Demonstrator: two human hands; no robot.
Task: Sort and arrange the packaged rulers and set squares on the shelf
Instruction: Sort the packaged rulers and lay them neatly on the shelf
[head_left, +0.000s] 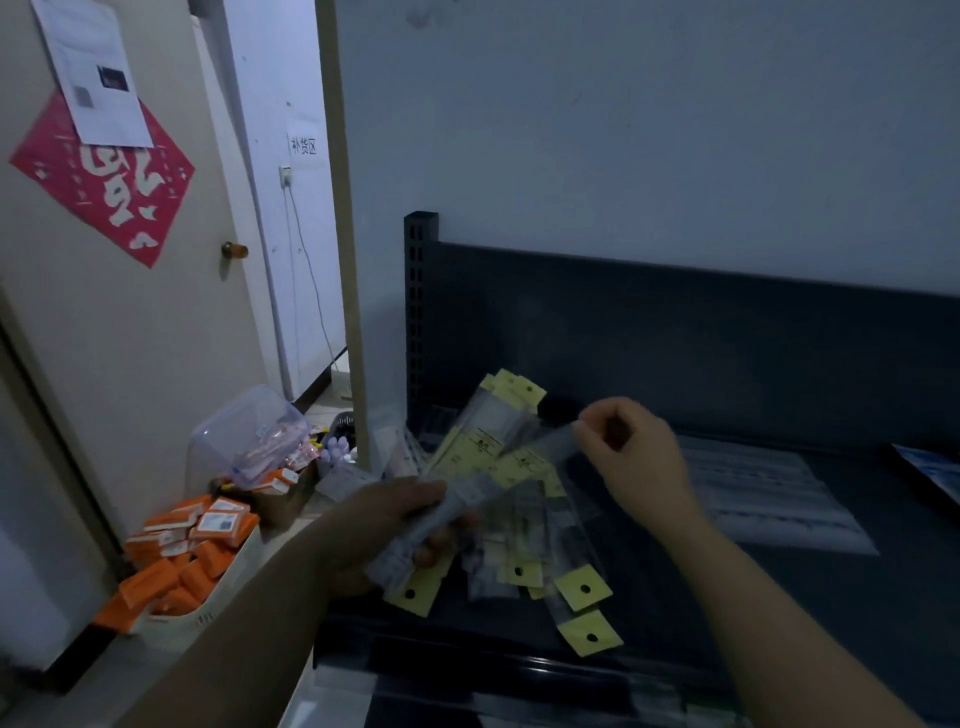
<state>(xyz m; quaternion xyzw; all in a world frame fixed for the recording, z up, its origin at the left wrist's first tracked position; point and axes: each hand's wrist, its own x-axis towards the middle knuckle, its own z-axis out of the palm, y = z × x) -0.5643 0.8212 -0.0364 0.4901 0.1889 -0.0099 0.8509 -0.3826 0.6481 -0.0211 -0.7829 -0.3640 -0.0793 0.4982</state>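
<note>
Head view. The left hand (389, 519) curls its fingers round a fanned bundle of packaged rulers (478, 467), held above the near left of the dark metal shelf (909, 597), apparently to gather like with like. The right hand (636, 457) pinches the far end of one clear sleeve (550, 447) between thumb and fingers, probably to draw it out or square it up. The packets are glossy, flexible film with matt yellow punched header cards. A loose pile (540, 561) lies beneath; flat clear packets (769, 499) lie to the right. Orange cartons (197, 545) sit left, off the shelf.

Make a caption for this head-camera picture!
Left hand grips packaged rulers over the shelf; right hand pinches one packet.
</note>
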